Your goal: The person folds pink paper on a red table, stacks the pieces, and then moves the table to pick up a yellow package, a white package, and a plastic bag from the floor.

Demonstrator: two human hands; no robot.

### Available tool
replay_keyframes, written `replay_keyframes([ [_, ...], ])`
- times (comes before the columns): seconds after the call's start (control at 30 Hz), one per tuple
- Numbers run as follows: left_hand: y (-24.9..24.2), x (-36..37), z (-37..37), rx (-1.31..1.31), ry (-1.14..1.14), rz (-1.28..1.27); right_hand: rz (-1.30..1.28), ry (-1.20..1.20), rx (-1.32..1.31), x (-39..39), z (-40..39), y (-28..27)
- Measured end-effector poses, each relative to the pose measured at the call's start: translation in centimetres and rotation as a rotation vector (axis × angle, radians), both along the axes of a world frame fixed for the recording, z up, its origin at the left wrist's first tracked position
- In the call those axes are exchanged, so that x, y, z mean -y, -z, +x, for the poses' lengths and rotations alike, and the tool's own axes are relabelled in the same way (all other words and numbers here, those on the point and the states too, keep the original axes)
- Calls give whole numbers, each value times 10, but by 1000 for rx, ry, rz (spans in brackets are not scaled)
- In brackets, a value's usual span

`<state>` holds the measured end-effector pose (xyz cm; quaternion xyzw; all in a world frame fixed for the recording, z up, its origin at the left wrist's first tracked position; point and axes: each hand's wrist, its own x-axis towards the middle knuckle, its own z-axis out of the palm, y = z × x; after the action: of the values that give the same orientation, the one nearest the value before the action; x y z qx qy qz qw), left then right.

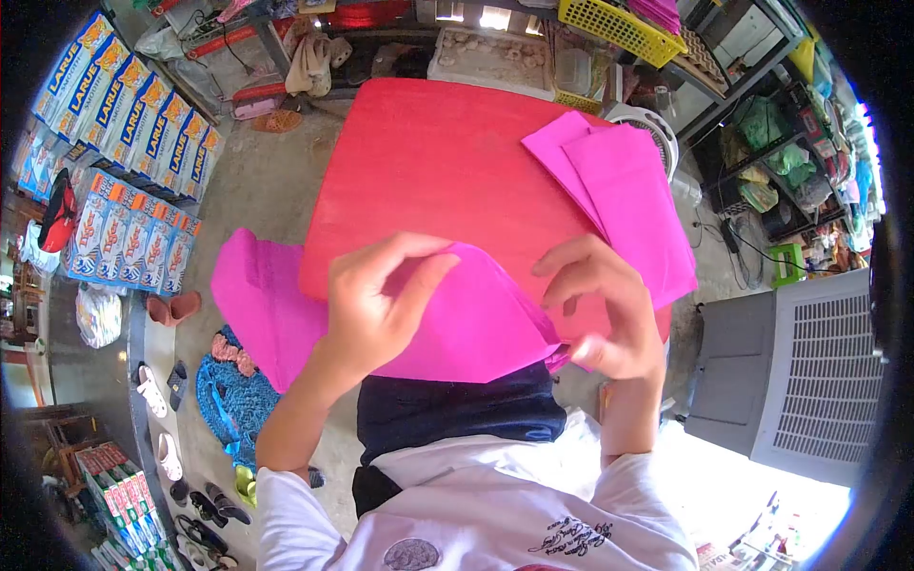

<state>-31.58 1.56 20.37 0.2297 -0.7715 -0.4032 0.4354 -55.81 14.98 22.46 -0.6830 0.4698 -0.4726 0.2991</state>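
A bright pink sheet (466, 328), cloth or paper, hangs over the near edge of the red table (419, 162) and drops off its left side. My left hand (381, 300) pinches the sheet's raised upper edge between thumb and index finger. Just right of the sheet's gathered corner is my right hand (609, 309), its fingers curved and apart from the thumb, with nothing visible gripped between them. More folded pink sheets (628, 205) lie stacked on the table's right side.
Stacked beer cartons (133, 114) stand at the left, with shoes (152, 390) and a blue textured mat (228, 400) on the floor. A yellow basket (624, 29) sits at the upper right. Crowded shelves (800, 152) and a grey vented cabinet (819, 366) stand at the right.
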Motion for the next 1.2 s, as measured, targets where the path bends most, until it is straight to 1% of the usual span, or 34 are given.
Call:
replay_keyframes([
  [0.13, 3, 2, 4, -51, -16, 53, 52, -74, -111, -5, 16, -17],
  [0.2, 2, 4, 6, -21, -41, 24, 104, -123, -181, -7, 18, -17],
  [0.23, 3, 5, 7, -7, -58, 8, 147, -119, -175, -9, 20, -17],
  [0.33, 6, 11, 10, 0, -56, -61, 113, -151, -176, -5, 13, -10],
  [0.43, 9, 12, 11, -37, -68, -26, 43, -108, -100, 1, 14, -6],
  [0.53, 10, 11, 15, -31, -65, 17, 227, -19, -14, -3, 18, -8],
  [0.63, 12, 12, 14, -63, -91, -6, 169, 69, 31, -2, 17, -2],
  [0.73, 7, 12, 15, -50, -92, 10, 174, 189, 294, -1, 21, -2],
  [0.87, 0, 7, 12, 34, -31, -40, 83, 289, 116, 21, 46, -21],
  [0.93, -2, 5, 8, 64, 16, -38, 15, 275, -23, 35, 57, -23],
  [0.97, -6, 3, 7, 87, 18, -89, -21, 265, -93, 41, 60, -23],
  [1.07, -4, 4, 3, 55, 34, -118, -67, 274, -91, 51, 67, -20],
  [1.2, -2, 2, 5, 103, 26, -103, -60, 278, -101, 53, 67, -20],
])
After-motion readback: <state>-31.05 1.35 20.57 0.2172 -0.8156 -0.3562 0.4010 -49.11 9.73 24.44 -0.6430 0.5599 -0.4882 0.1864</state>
